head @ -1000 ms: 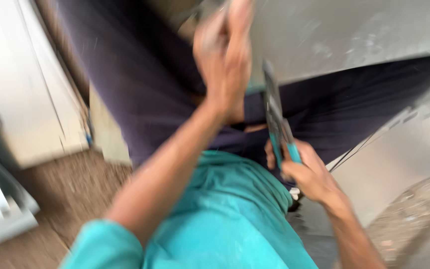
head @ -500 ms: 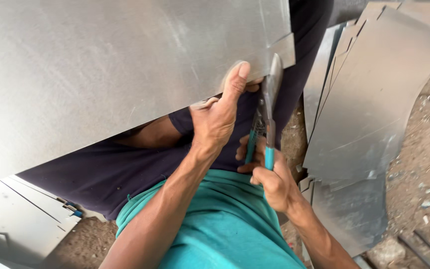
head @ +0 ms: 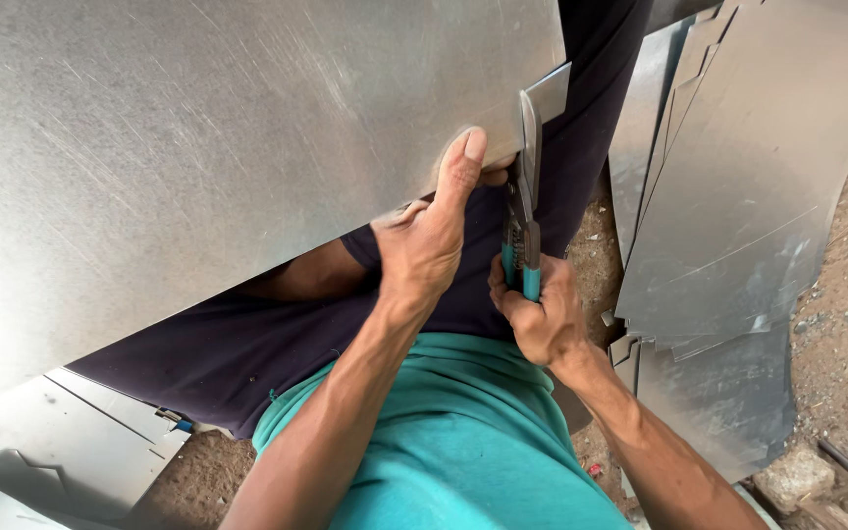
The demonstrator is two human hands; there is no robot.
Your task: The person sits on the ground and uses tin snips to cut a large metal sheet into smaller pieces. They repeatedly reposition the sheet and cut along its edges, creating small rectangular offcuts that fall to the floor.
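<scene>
A large metal sheet [head: 198,147] lay across the person's lap, filling the far left of the scene. The left hand [head: 429,240] pressed on its near right edge, thumb stretched up flat on the metal and the other fingers tucked under the edge, so it pinched the sheet. Just to the right, the right hand [head: 537,314] was wrapped tight around the teal handles of a pair of tin snips [head: 524,196], fingers closed on them. The blades pointed away from the person and bit into the sheet's right edge, beside a small tab [head: 550,93] of metal standing off the corner. Farther right, a stack of cut metal sheets [head: 738,216] leaned over the dirt floor [head: 846,324], and more flat pieces [head: 61,451] lay at the near left.
</scene>
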